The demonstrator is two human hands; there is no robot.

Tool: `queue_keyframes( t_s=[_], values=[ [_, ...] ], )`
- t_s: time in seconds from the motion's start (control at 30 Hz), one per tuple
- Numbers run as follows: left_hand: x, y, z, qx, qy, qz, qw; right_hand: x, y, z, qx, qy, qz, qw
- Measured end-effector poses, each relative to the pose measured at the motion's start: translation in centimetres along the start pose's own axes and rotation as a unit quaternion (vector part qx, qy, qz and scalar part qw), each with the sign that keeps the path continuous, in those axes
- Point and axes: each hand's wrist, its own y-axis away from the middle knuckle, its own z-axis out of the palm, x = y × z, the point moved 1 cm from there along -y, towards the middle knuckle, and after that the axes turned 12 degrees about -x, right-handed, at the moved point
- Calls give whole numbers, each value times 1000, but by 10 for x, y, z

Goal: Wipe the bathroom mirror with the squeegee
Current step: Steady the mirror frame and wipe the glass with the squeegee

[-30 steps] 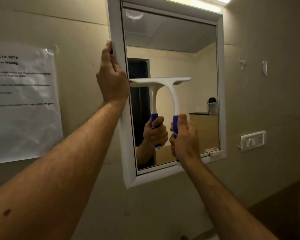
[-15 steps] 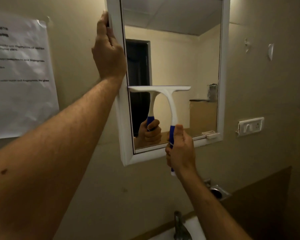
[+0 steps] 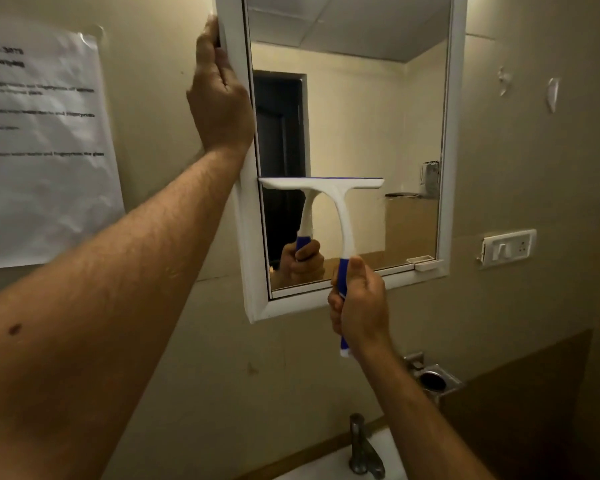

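Over the last second you have drawn the squeegee (image 3: 329, 206) down the mirror (image 3: 361, 126): its white blade bar sat just above mid-glass a moment ago and now lies across the lower half, level, its left end tight against the frame (image 3: 238, 168) at 9 o'clock of the glass. The blade reads as pressed to the glass, since it meets its own reflection with no gap. That suggests a downward stroke on the left strip is most of the way done, with only the band between the bar and the bottom rail left to clear. The strip toward 3 o'clock looks untouched by this pass, though no streaks or drops show clearly enough to judge.

Your right hand (image 3: 359, 306) has dropped with the tool and now sits below the bottom rail, at about 6 o'clock of the mirror, fingers wrapped round the blue handle and the thumb laid up its back. The forearm rises from 5 o'clock of the view.

Your left hand (image 3: 220, 95) stays on the frame's left edge at roughly 10 o'clock, thumb on the front face and fingers hooked behind the rim, steadying it. That arm is stretched long from 8 o'clock.

A tap (image 3: 362, 448) stands below, at 6 o'clock.
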Motion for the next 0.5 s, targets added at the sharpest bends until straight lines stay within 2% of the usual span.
queue_keyframes(
  t_s=[0.23, 0.37, 0.5],
  values=[
    [-7, 16, -1, -4, -3, 14, 1000, -39, -34, -6, 48, 60, -34, 996],
    [-13, 33, -1, -12, -1, 19, 1000, -15, -26, -1, 49, 50, -31, 997],
    [-16, 52, -6, -33, 0, -9, 999, 6, -7, 6, 38, 14, -8, 999]
  ],
)
